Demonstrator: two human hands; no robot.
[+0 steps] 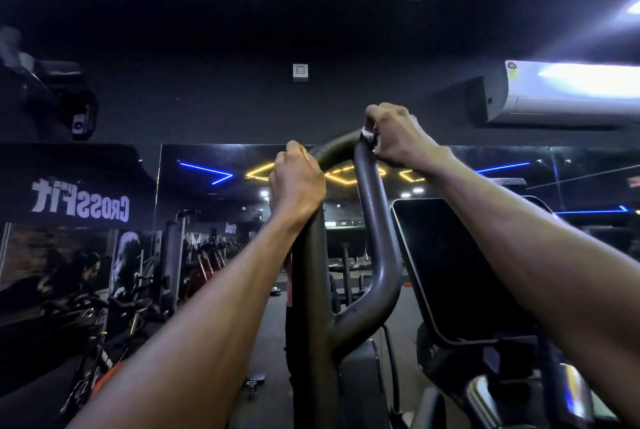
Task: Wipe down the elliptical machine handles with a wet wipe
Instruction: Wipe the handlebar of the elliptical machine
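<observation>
Left hand curled round the looped elliptical handle at its 10 o'clock bend. Right hand clamped at the loop's 12 o'clock crest, pinching a white wet wipe against the dark tube. Blank console screen at 3 o'clock of the handle. Mirror wall behind, exercise bikes reflected at 8 o'clock; air conditioner at 2 o'clock.

A dim gym: mirrored wall with exercise bikes, reversed "CrossFit" sign.
</observation>
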